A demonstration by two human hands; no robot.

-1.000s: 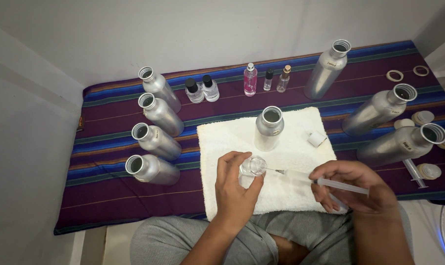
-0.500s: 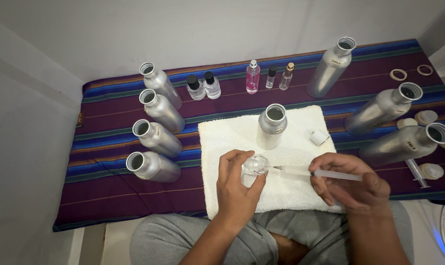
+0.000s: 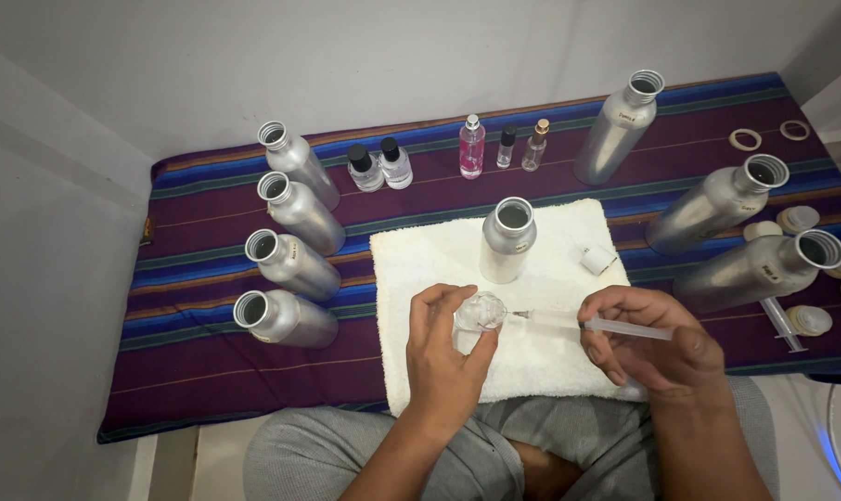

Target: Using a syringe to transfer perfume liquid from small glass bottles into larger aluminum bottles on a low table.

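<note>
Left hand (image 3: pixel 443 357) pinches small clear bottle (image 3: pixel 479 313); right hand (image 3: pixel 657 345) grips syringe (image 3: pixel 592 324) over white towel (image 3: pixel 439 260), open silver bottle (image 3: pixel 507 239) behind.

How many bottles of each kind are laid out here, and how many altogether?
Metal bottles: 8
Black-capped clear bottles: 2
Pink spray bottle: 1
Slim vials: 2
Clear bottle in the left hand: 1
Total: 14

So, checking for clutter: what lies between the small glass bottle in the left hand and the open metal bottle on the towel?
Only bare white towel, seen in the head view, separates the glass bottle from the metal bottle.
</note>
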